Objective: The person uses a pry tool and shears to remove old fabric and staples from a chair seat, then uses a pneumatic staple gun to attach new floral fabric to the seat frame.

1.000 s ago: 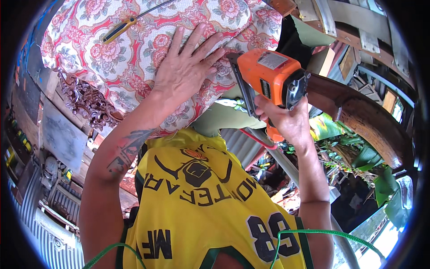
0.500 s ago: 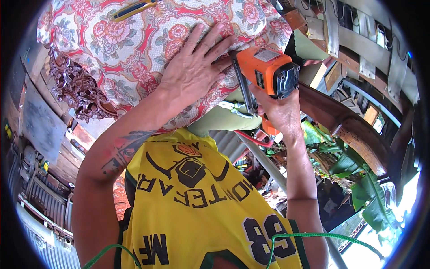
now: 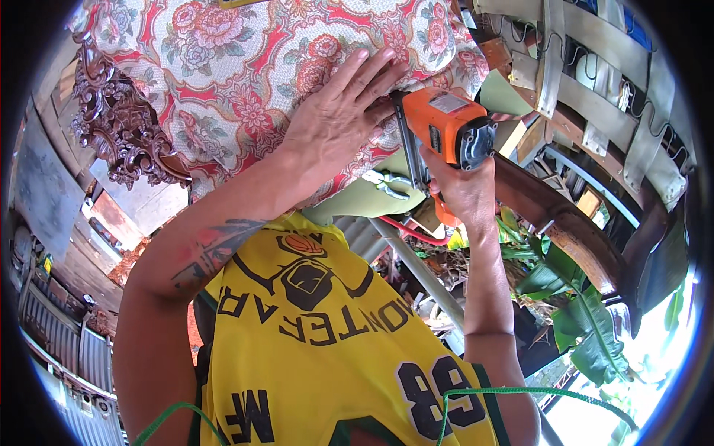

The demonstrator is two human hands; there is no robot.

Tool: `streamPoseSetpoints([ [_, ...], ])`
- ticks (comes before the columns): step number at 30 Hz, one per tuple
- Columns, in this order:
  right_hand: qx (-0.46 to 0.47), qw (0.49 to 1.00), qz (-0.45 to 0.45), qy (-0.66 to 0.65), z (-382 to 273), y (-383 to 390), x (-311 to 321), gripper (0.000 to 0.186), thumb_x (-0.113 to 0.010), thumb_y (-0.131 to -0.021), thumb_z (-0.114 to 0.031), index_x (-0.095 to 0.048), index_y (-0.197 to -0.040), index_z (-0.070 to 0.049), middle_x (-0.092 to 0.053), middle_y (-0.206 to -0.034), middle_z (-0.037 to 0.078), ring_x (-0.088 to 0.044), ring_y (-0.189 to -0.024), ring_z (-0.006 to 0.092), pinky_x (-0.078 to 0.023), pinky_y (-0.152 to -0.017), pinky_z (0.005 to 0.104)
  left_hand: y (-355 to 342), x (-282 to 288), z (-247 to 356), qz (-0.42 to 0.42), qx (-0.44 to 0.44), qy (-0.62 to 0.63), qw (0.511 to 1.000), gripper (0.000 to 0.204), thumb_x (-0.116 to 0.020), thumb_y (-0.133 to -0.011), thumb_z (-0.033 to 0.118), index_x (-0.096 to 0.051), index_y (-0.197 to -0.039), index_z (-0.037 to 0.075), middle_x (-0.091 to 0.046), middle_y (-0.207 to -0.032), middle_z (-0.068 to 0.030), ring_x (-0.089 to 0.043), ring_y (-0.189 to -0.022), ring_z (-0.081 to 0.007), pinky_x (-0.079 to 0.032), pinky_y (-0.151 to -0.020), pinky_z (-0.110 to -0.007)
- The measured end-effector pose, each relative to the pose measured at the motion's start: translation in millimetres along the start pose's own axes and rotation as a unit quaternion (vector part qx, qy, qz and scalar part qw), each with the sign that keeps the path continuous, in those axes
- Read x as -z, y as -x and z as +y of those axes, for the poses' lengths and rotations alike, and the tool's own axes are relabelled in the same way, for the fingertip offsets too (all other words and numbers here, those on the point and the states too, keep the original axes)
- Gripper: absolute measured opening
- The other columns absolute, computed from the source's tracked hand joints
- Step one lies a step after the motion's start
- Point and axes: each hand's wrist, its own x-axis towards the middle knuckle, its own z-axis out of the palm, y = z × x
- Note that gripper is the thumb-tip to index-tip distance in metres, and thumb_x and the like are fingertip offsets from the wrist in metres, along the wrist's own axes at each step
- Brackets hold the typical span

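Note:
My left hand (image 3: 338, 111) lies flat on the red and white floral fabric (image 3: 216, 97), fingers stretched out and pointing away from me. My right hand (image 3: 465, 186) is closed round the handle of an orange and black air staple gun (image 3: 446, 123). The gun's nose meets the fabric's right side, close by my left fingertips and thumb; whether it presses on the cloth I cannot tell. Below the nose, pliers (image 3: 388, 184) rest on a pale green sheet (image 3: 353, 201). A red hose (image 3: 413, 230) runs below the gun's handle.
Carved dark wood (image 3: 123, 123) borders the fabric on the left. On the right stands a frame with woven grey straps (image 3: 599, 97) and wire springs, above a curved brown wooden piece (image 3: 547, 201). A yellow-edged tool (image 3: 236, 3) shows at the top edge. Green leaves (image 3: 587, 327) hang lower right.
The view has shifted, so the yellow-edged tool is nearly out at the top. My left hand stays flat on the fabric, and the staple gun remains at the same edge.

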Motion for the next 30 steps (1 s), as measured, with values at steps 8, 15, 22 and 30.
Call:
streamPoseSetpoints([
  [8, 0.066, 0.988, -0.004, 0.138, 4.6, -2.2, -0.5, 0.022, -0.077, -0.086, -0.011, -0.075, -0.106, 0.0, -0.08, -0.094, 0.01, -0.078, -0.091, 0.0173, -0.059, -0.078, 0.0337, 0.9, -2.4, 0.7, 0.006, 0.0, -0.01, 1.0, 0.051, -0.044, -0.105, 0.041, -0.049, -0.155, 0.026, -0.022, -0.173, 0.0002, -0.01, -0.161, -0.0262, 0.007, -0.13, -0.052],
  [15, 0.001, 0.994, -0.028, 0.104, -3.8, -9.2, -2.6, 0.024, -0.076, -0.087, -0.007, -0.072, -0.11, 0.0, -0.079, -0.095, 0.008, -0.075, -0.093, 0.012, -0.058, -0.078, 0.0324, 1.5, -5.5, -1.2, 0.0, 0.007, -0.019, 1.0, 0.053, -0.041, -0.105, 0.035, -0.044, -0.157, 0.027, -0.022, -0.173, 0.0024, -0.011, -0.162, -0.0248, 0.008, -0.131, -0.052],
  [22, -0.029, 0.998, -0.041, 0.033, -11.8, -11.4, 0.2, 0.032, -0.073, -0.091, -0.002, -0.064, -0.122, -0.002, -0.07, -0.089, 0.002, -0.06, -0.059, 0.0079, -0.05, -0.05, 0.0261, -0.4, -3.8, -3.8, -0.013, -0.009, -0.062, 0.998, 0.063, -0.053, -0.1, 0.054, -0.043, -0.158, 0.033, -0.023, -0.172, 0.0025, -0.01, -0.161, -0.0293, 0.002, -0.13, -0.054],
  [30, 0.002, 0.997, -0.036, 0.065, 1.2, -5.0, 4.5, 0.036, -0.074, -0.09, 0.0, -0.064, -0.124, -0.001, -0.073, -0.101, 0.002, -0.062, -0.065, 0.0063, -0.051, -0.053, 0.0244, -1.5, 0.8, -6.9, -0.016, -0.011, -0.029, 0.999, 0.057, -0.054, -0.1, 0.051, -0.051, -0.153, 0.032, -0.026, -0.171, 0.0019, -0.011, -0.161, -0.0303, 0.0, -0.13, -0.054],
])
